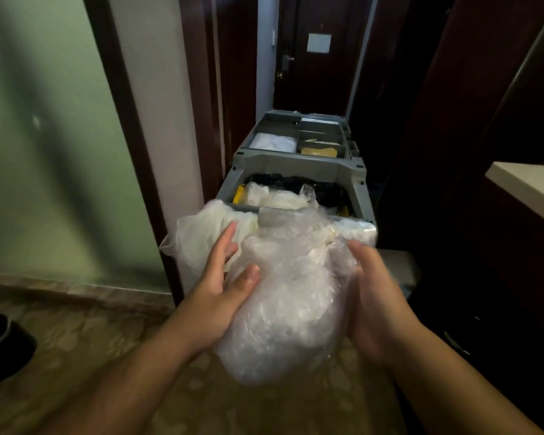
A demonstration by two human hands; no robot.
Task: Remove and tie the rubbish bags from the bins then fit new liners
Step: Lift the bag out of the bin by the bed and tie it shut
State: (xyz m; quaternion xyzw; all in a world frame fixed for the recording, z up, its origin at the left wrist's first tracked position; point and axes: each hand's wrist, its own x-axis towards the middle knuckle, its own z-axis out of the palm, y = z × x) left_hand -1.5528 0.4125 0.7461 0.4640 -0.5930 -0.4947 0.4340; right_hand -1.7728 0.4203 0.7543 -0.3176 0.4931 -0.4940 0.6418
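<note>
Head view: the full, clear rubbish bag [289, 309] is at the centre, off the floor, squeezed between both hands, probably to carry it to the cart [296, 166] at 12 o'clock; the left hand [223, 277] presses with straight, slightly spread fingers [225, 243]; the right hand [374, 296] bends its fingers, held together, round the bag's side; no writing can be read.

Bag [283, 309] between hands, cart [299, 171] behind it.
</note>
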